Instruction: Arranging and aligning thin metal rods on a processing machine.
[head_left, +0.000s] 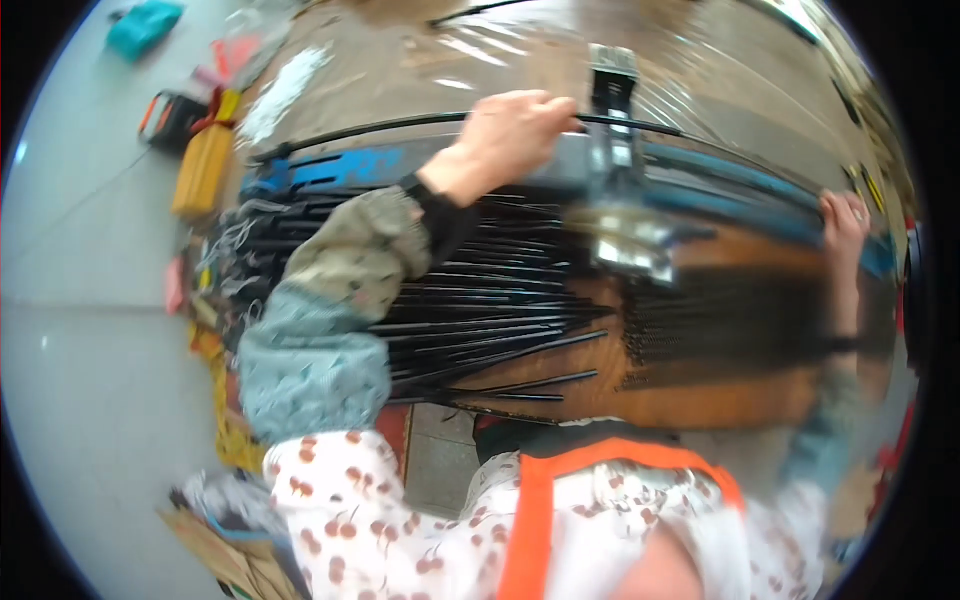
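A long, thin black rod (400, 124) runs from left to right across the far side of the workbench, narrowing toward the right. My left hand (510, 135) is closed around it near the middle, knuckles up. At the far right, my right hand (845, 218) has its fingers closed at the rod's thin end. Just right of my left hand, the rod passes over an upright metal fixture (613, 140) on a blue rail (730, 180). Below my left forearm lies a pile of black rods (480, 300), their tips pointing right.
A second dark bundle (720, 310), blurred, lies on the brown bench top (600, 385). A yellow block-shaped container (203, 170) and a black-and-orange case (170, 120) stand at the left. Clear plastic sheeting (720, 90) covers the far side.
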